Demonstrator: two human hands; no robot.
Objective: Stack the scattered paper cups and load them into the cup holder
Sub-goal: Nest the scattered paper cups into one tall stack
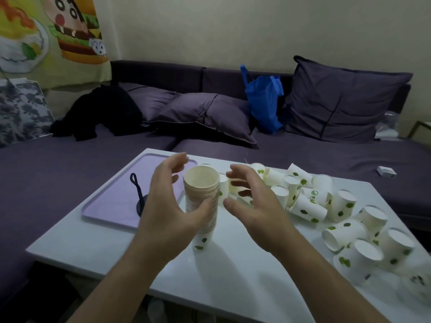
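A tall stack of paper cups [202,183] stands upright near the middle of the white table [93,248], its bottom cup showing green leaf marks. My left hand [168,210] wraps its left side with the thumb across the front, while the fingers curve loosely by the rim. Just right of the stack, my right hand [251,206] holds nothing and has its fingers spread and bent. Several loose white cups [310,206] with green marks lie scattered on the right half of the table. The black cup holder [140,197], a round base with a thin looped rod, stands on a lavender tray [109,206].
A purple sofa with cushions [210,113], a blue bag [263,101] and dark clothing [102,110] runs behind and left of the table. A small white box [386,171] lies on the sofa seat at right. More cups reach the table's right front edge [363,259].
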